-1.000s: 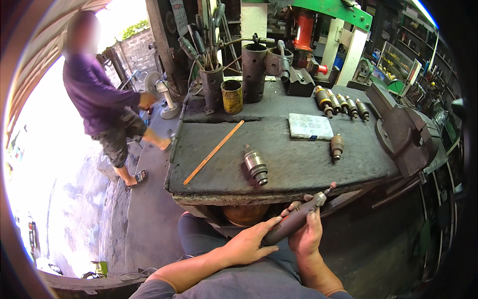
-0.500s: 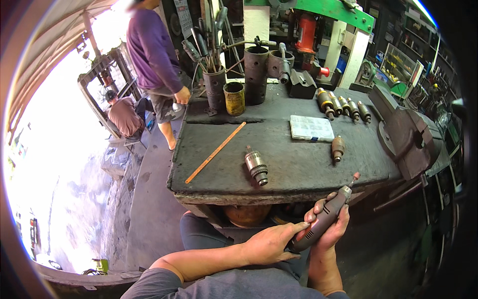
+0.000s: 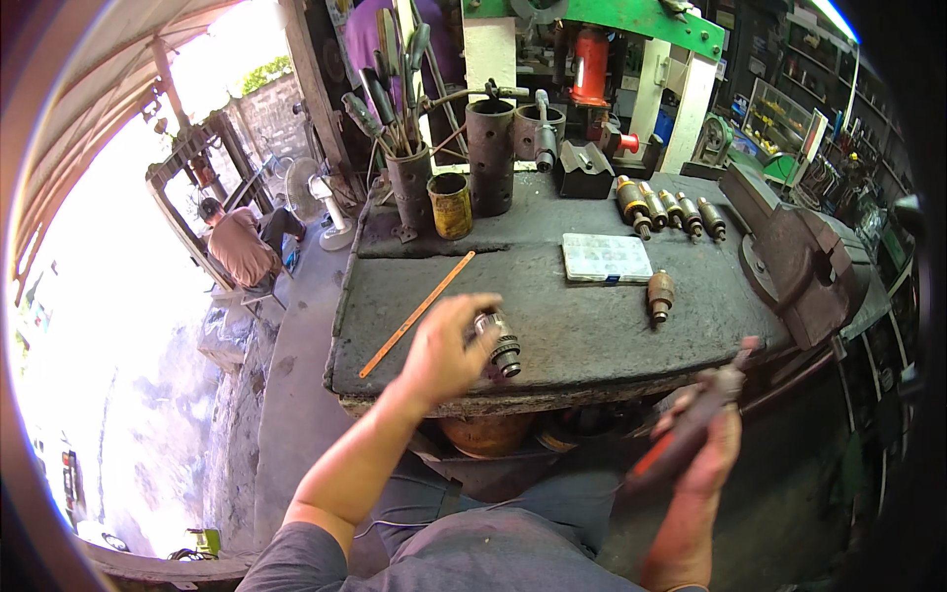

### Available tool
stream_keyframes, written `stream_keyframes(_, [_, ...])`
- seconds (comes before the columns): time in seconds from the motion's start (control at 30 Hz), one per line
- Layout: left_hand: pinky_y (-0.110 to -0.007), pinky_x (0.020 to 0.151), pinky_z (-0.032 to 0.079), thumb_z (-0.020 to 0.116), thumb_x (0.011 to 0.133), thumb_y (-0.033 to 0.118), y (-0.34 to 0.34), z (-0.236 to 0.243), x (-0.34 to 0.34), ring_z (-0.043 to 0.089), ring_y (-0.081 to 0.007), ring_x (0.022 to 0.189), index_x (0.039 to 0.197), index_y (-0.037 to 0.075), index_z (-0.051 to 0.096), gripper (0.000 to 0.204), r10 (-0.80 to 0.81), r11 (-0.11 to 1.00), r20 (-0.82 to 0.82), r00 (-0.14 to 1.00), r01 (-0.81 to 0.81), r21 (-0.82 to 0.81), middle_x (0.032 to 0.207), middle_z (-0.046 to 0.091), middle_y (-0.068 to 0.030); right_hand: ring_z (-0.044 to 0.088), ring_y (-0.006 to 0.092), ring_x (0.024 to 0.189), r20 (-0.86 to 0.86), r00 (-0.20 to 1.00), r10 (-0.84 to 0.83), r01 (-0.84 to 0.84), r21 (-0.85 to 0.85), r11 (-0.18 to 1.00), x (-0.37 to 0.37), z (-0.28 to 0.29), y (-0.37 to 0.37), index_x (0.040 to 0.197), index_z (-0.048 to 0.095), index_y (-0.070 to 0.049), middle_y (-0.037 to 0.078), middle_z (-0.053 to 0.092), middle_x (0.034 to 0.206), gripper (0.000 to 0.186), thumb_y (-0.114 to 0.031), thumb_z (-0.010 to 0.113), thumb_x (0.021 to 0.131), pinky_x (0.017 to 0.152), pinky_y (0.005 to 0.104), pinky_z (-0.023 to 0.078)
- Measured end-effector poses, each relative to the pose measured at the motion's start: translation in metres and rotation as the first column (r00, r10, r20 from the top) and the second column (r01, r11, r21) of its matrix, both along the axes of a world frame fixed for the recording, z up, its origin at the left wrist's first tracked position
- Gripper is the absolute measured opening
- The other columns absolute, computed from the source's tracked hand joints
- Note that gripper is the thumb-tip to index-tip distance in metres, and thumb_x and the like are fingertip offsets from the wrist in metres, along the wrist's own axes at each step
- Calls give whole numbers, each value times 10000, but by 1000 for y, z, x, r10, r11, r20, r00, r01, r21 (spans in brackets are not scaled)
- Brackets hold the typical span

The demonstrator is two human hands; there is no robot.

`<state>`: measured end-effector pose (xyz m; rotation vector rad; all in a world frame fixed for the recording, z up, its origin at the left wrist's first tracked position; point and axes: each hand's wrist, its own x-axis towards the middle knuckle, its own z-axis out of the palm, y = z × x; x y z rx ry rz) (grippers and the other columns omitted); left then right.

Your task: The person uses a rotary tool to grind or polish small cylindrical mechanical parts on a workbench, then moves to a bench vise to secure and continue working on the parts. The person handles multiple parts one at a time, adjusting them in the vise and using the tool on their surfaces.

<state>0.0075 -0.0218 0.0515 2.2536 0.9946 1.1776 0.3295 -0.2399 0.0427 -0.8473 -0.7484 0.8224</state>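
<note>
In my right hand (image 3: pixel 718 444) is a dark rotary tool (image 3: pixel 681 434), blurred by motion, tilted with its pinkish grinding tip (image 3: pixel 750 343) upward beyond the bench's front edge. My left hand (image 3: pixel 446 350) reaches over the bench (image 3: pixel 562 340) at a metal drill chuck (image 3: pixel 505 353) with a toothed collar. Its fingers are spread at the chuck's left side and hide part of it; whether they touch it I cannot tell. Left of that hand lies an orange-brown flat strip (image 3: pixel 419 314), like a ruler or saw blade.
A clear-lidded box (image 3: pixel 607 257) and a brownish metal part (image 3: pixel 660 296) lie right of centre. Several similar parts (image 3: pixel 671 209) are behind them, with a large vise (image 3: pixel 809 266) at right. Tool-filled pipe holders (image 3: pixel 409 187) and a yellow can (image 3: pixel 451 207) stand at back left. A person (image 3: pixel 242 247) sits beyond.
My left hand has let go of the rotary tool and moved forward-left to the chuck. My right hand has carried the tool rightward. The person in purple has moved behind the tool holders.
</note>
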Motion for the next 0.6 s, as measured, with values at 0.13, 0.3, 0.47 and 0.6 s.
stream_keyframes(0.13, [-496, 1123, 558, 787, 1021, 168, 53, -13, 5, 720, -410, 1256, 1392, 57, 766, 388, -29, 999, -62, 998, 31, 35, 1311, 793, -191, 687, 269, 1104, 8, 998, -66, 57, 407, 912, 78, 50, -9, 1699, 416, -29, 136, 646, 1330, 688, -506, 530, 1217, 1046, 455, 595])
stream_keyframes(0.3, [-519, 1138, 538, 747, 1059, 235, 65, -48, 25, 712, -402, 1253, 1312, 56, 809, 316, -180, 969, -22, 984, 173, -178, 1278, 804, -192, 650, 246, 1192, 79, 968, -239, 167, 510, 844, 145, 115, -24, 1718, 395, 2, 142, 617, 1363, 646, -462, 366, 1269, 1095, 432, 584])
stream_keyframes(0.47, [-511, 1103, 564, 724, 1000, 238, 68, -45, 21, 737, -407, 1193, 1277, 56, 823, 345, -147, 989, -151, 978, 150, 9, 1188, 834, -182, 712, 217, 654, 120, 981, -155, 161, -41, 986, 71, 85, 8, 1640, 512, -126, 99, 706, 994, 630, -590, 467, 1216, 556, 379, 643])
stream_keyframes(0.6, [-507, 1095, 591, 687, 933, 255, 83, -21, 29, 775, -417, 1154, 1298, 93, 840, 428, -215, 963, -346, 913, 139, -232, 1171, 849, -183, 745, 215, 714, 297, 876, 379, -230, -434, 871, -10, 59, 29, 1508, 621, -23, 141, 761, 1001, 596, -440, 723, 1094, 635, 393, 638])
